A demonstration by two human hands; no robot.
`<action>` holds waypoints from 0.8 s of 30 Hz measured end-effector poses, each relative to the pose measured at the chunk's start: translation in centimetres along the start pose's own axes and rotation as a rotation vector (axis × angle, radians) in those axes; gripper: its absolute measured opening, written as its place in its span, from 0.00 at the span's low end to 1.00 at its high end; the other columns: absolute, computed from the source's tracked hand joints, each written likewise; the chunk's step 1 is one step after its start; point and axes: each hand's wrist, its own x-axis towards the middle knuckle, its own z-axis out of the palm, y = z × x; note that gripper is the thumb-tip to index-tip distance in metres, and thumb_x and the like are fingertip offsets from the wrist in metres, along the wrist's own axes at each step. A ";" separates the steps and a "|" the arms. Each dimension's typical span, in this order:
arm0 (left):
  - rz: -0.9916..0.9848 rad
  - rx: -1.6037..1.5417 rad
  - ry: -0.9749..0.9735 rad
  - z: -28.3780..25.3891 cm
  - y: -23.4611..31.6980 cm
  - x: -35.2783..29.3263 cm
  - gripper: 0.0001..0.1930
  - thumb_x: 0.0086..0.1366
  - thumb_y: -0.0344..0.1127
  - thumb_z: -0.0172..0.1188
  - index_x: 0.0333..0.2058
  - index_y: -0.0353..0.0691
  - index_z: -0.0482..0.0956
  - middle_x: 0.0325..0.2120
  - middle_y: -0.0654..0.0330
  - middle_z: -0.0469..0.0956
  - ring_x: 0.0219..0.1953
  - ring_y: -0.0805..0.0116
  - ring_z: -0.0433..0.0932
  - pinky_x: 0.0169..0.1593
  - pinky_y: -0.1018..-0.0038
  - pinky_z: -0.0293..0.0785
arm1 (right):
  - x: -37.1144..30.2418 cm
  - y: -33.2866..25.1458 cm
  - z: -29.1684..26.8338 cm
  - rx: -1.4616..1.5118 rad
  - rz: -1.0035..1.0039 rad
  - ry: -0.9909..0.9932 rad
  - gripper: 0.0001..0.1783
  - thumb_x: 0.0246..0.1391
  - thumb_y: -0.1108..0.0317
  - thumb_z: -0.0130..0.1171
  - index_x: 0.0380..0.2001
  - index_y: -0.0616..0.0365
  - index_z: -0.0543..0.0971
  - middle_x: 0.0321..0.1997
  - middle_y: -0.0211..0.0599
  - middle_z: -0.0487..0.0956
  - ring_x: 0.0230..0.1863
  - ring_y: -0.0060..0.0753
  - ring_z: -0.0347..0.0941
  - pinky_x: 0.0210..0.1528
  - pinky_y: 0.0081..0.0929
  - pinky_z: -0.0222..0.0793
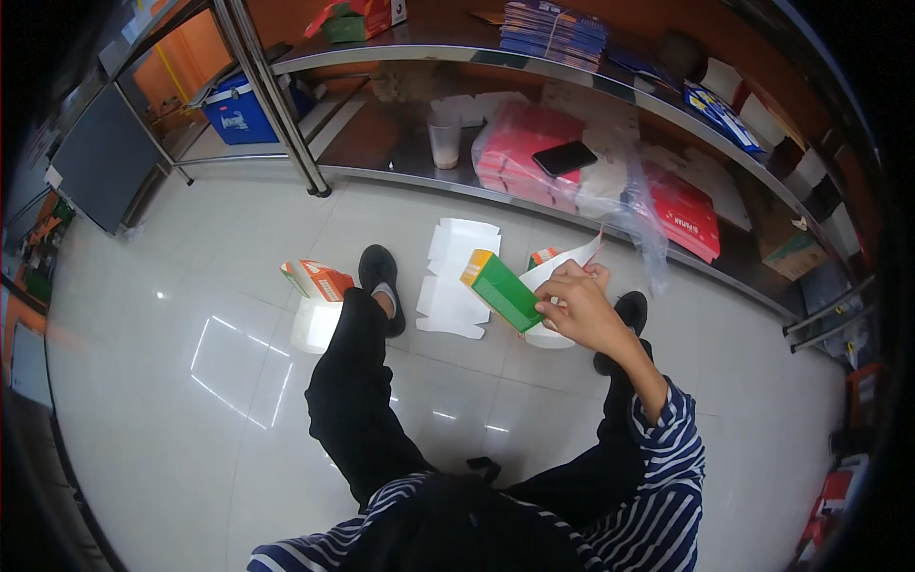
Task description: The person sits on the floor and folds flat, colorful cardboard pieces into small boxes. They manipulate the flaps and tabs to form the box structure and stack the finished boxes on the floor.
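Note:
My right hand (579, 310) pinches the edge of a green and yellow cardboard box (506, 294), partly folded, above the floor between my feet. White inner panels of card show under and beyond my fingers; which piece they belong to is unclear. A bit of orange card (543, 256) shows just behind the box. Left of it lies a flat white carton blank (456, 278) with cut tabs, plain side up. Next to my left shoe, an orange and green carton (324, 281) stands with a white flap (316, 325) spread out. My left hand is out of view; only its striped sleeve shows.
A steel shelf (410, 172) stands ahead, its lower level holding a plastic cup (444, 140), red cartons in clear plastic (524, 138), a phone (564, 159) and more red cartons (681, 214). Tied blue card (553, 30) sits above. A blue cooler (250, 112) is at far left.

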 end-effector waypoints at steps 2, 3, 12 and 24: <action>0.005 0.026 -0.016 -0.5 0.2 0.3 0.18 0.62 0.45 0.49 0.46 0.41 0.70 0.39 0.52 0.73 0.43 0.55 0.73 0.44 0.63 0.67 | 0.0 0.0 0.0 -0.017 -0.002 0.004 0.05 0.44 0.68 0.58 0.26 0.54 0.80 0.27 0.31 0.77 0.48 0.33 0.65 0.51 0.41 0.44; 0.009 0.046 -0.025 -0.7 0.3 0.4 0.18 0.62 0.45 0.49 0.46 0.41 0.70 0.38 0.52 0.74 0.43 0.55 0.73 0.43 0.63 0.67 | 0.0 0.1 0.0 -0.024 -0.003 0.007 0.05 0.44 0.67 0.58 0.26 0.54 0.79 0.27 0.31 0.77 0.48 0.33 0.65 0.51 0.41 0.44; -0.023 0.905 -0.424 -12.9 9.4 2.3 0.17 0.61 0.45 0.51 0.43 0.42 0.73 0.36 0.52 0.76 0.40 0.54 0.74 0.41 0.62 0.69 | 0.7 -0.1 0.6 -0.127 -0.048 0.072 0.05 0.45 0.67 0.56 0.25 0.55 0.79 0.27 0.30 0.78 0.48 0.34 0.64 0.47 0.45 0.46; 1.738 0.300 0.238 -5.7 50.6 -13.7 0.21 0.57 0.40 0.59 0.46 0.37 0.70 0.44 0.53 0.70 0.48 0.60 0.69 0.50 0.68 0.65 | 0.3 -4.1 -2.6 -0.543 -0.596 0.445 0.13 0.39 0.71 0.55 0.33 0.44 0.76 0.33 0.18 0.74 0.47 0.21 0.67 0.49 0.44 0.49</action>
